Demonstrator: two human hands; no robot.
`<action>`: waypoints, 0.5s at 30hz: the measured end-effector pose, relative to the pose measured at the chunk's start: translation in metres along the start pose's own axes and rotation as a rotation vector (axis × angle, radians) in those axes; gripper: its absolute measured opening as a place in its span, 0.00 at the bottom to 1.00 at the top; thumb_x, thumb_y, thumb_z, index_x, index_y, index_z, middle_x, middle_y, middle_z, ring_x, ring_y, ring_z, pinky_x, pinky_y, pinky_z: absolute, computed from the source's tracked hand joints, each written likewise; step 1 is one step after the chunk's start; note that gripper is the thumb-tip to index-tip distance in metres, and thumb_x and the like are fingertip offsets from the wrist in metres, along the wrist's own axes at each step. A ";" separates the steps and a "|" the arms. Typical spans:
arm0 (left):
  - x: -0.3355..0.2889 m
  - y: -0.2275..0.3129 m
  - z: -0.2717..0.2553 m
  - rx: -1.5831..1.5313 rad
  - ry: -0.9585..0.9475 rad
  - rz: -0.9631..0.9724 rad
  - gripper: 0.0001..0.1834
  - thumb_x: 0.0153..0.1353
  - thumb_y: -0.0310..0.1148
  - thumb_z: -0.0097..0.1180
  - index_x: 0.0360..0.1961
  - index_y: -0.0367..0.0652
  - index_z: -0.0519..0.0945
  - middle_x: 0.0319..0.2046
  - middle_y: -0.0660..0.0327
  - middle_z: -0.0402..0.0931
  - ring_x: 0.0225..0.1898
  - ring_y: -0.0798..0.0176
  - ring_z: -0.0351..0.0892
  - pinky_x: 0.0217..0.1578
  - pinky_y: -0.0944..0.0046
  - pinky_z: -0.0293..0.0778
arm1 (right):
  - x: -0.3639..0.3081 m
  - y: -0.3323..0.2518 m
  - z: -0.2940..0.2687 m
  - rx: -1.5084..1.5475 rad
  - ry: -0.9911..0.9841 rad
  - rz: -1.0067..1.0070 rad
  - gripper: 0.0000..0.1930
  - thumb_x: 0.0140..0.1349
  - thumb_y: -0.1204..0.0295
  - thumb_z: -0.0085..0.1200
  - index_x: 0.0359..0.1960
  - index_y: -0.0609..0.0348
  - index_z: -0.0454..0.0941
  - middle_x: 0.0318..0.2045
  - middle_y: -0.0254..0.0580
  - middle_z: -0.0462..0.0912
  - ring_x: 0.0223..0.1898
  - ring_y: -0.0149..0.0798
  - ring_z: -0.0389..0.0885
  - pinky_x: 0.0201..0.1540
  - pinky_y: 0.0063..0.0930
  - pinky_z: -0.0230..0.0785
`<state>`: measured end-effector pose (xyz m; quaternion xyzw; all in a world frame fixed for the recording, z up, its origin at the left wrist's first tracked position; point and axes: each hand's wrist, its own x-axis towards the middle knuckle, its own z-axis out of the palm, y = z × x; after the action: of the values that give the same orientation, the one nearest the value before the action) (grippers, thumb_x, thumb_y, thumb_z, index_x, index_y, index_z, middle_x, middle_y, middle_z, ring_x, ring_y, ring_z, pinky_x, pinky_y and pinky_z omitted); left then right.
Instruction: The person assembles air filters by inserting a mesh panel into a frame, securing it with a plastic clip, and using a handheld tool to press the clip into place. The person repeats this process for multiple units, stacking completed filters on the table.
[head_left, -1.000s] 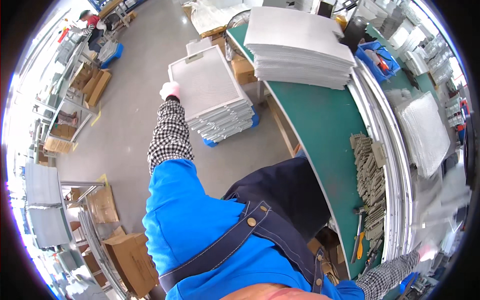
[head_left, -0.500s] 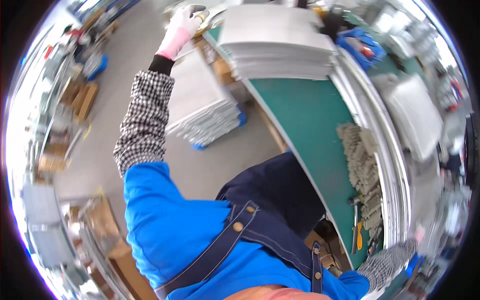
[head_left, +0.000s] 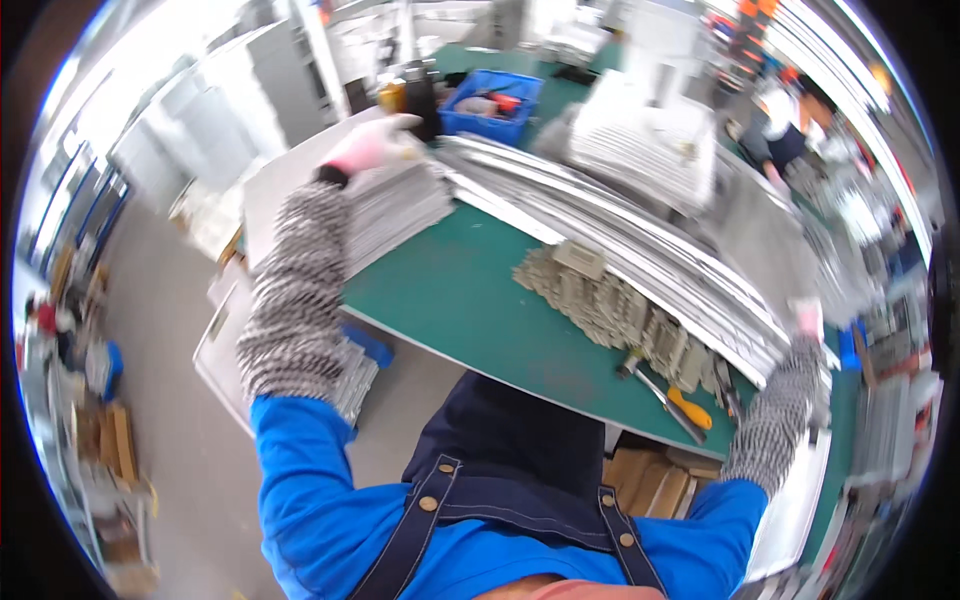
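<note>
My left hand (head_left: 372, 146), in a pale pink and white glove, is over the stack of flat white panels (head_left: 400, 215) on the left of the green worktable (head_left: 450, 300). Its fingers are stretched out and apart, and nothing shows in them. On the far right, my right hand (head_left: 808, 316) is by the right end of the long silver metal profiles (head_left: 640, 245). Motion blurs that hand, so its fingers cannot be made out. A heap of grey-beige brackets (head_left: 610, 308) lies along the profiles. Near the front edge are a hammer (head_left: 655, 390) and a yellow-handled tool (head_left: 690, 408).
A blue bin (head_left: 490, 108) with small items stands behind the panels. White sheets (head_left: 640, 150) are stacked beyond the profiles. Low on the left, more panels (head_left: 232, 340) sit beside a blue support (head_left: 368, 345). Another person (head_left: 785, 125) is at the far right. Cardboard (head_left: 640, 480) lies under the table.
My view has turned, bringing the worktable in front of me. My left hand has gone from beyond the panel stack to above it. The right arm now shows more fully.
</note>
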<state>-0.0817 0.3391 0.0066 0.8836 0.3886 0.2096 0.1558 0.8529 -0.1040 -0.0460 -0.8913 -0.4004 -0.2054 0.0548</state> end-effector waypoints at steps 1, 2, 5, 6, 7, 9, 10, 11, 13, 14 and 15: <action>-0.020 -0.004 -0.026 -0.045 0.136 0.019 0.43 0.56 0.50 0.69 0.68 0.38 0.71 0.52 0.51 0.83 0.55 0.54 0.82 0.59 0.58 0.73 | 0.001 -0.077 0.044 -0.048 0.115 0.028 0.15 0.59 0.63 0.60 0.40 0.63 0.82 0.33 0.51 0.86 0.35 0.48 0.85 0.37 0.43 0.77; -0.032 0.029 -0.045 -0.122 0.172 -0.158 0.43 0.58 0.49 0.70 0.68 0.35 0.70 0.53 0.53 0.83 0.55 0.57 0.81 0.59 0.60 0.73 | -0.014 -0.123 0.043 -0.106 0.248 0.083 0.12 0.59 0.64 0.57 0.36 0.59 0.83 0.31 0.52 0.86 0.33 0.51 0.86 0.35 0.47 0.79; -0.071 0.029 -0.097 -0.280 0.545 -0.027 0.34 0.66 0.42 0.65 0.68 0.36 0.71 0.56 0.57 0.79 0.56 0.61 0.77 0.58 0.60 0.71 | -0.019 -0.225 -0.046 -0.064 0.507 0.263 0.12 0.59 0.63 0.54 0.36 0.57 0.82 0.34 0.55 0.86 0.37 0.58 0.87 0.39 0.52 0.81; -0.062 0.047 -0.101 -0.335 0.713 -0.019 0.31 0.67 0.42 0.64 0.67 0.38 0.72 0.59 0.57 0.78 0.59 0.62 0.74 0.61 0.61 0.68 | -0.012 -0.200 -0.067 0.105 0.484 0.402 0.15 0.60 0.61 0.56 0.41 0.59 0.82 0.39 0.57 0.87 0.41 0.59 0.87 0.44 0.51 0.80; -0.044 0.025 -0.111 -0.406 0.791 0.125 0.30 0.69 0.41 0.62 0.68 0.39 0.72 0.62 0.55 0.75 0.62 0.63 0.71 0.64 0.62 0.64 | -0.005 -0.149 -0.086 0.197 0.629 0.260 0.20 0.59 0.64 0.59 0.49 0.63 0.81 0.42 0.58 0.87 0.46 0.58 0.86 0.51 0.51 0.77; -0.100 0.025 -0.178 0.021 0.915 0.054 0.29 0.72 0.42 0.58 0.69 0.39 0.72 0.65 0.54 0.74 0.64 0.61 0.70 0.67 0.60 0.61 | -0.009 -0.223 -0.148 1.331 0.177 0.371 0.23 0.58 0.75 0.60 0.57 0.63 0.78 0.48 0.52 0.87 0.53 0.50 0.84 0.58 0.40 0.73; -0.089 0.070 -0.173 -0.013 0.995 0.147 0.28 0.73 0.43 0.55 0.69 0.38 0.71 0.66 0.52 0.72 0.66 0.61 0.70 0.68 0.59 0.60 | -0.019 -0.160 -0.158 0.761 0.444 -0.006 0.23 0.57 0.77 0.60 0.57 0.62 0.79 0.50 0.50 0.87 0.54 0.48 0.84 0.59 0.37 0.73; -0.095 0.115 -0.174 0.000 1.080 0.203 0.28 0.75 0.44 0.52 0.69 0.37 0.71 0.67 0.51 0.71 0.67 0.60 0.69 0.69 0.58 0.59 | -0.028 -0.147 -0.165 0.564 0.524 -0.209 0.23 0.56 0.79 0.59 0.57 0.62 0.79 0.51 0.49 0.86 0.54 0.47 0.83 0.59 0.36 0.72; -0.119 0.134 -0.198 -0.181 1.024 0.371 0.30 0.75 0.46 0.48 0.69 0.35 0.69 0.68 0.48 0.68 0.70 0.54 0.66 0.72 0.53 0.57 | -0.045 -0.137 -0.174 0.540 0.581 -0.312 0.22 0.56 0.80 0.58 0.55 0.61 0.79 0.52 0.47 0.85 0.56 0.46 0.82 0.60 0.35 0.72; -0.121 0.177 -0.180 -0.604 1.073 0.344 0.32 0.78 0.46 0.36 0.70 0.29 0.65 0.72 0.47 0.63 0.74 0.54 0.59 0.76 0.53 0.48 | -0.057 -0.131 -0.175 0.706 0.547 -0.207 0.20 0.58 0.80 0.58 0.54 0.61 0.80 0.53 0.46 0.84 0.56 0.46 0.82 0.60 0.37 0.72; -0.137 0.169 -0.200 -0.838 0.872 0.614 0.40 0.74 0.53 0.42 0.70 0.24 0.62 0.72 0.44 0.61 0.75 0.51 0.57 0.77 0.51 0.46 | -0.066 -0.131 -0.174 0.893 0.531 -0.109 0.18 0.59 0.80 0.58 0.53 0.61 0.80 0.54 0.46 0.83 0.57 0.47 0.81 0.60 0.38 0.73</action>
<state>-0.1589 0.1487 0.2192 0.6535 0.0332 0.7145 0.2475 0.6611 -0.1068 0.0765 -0.6763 -0.4670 -0.2360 0.5185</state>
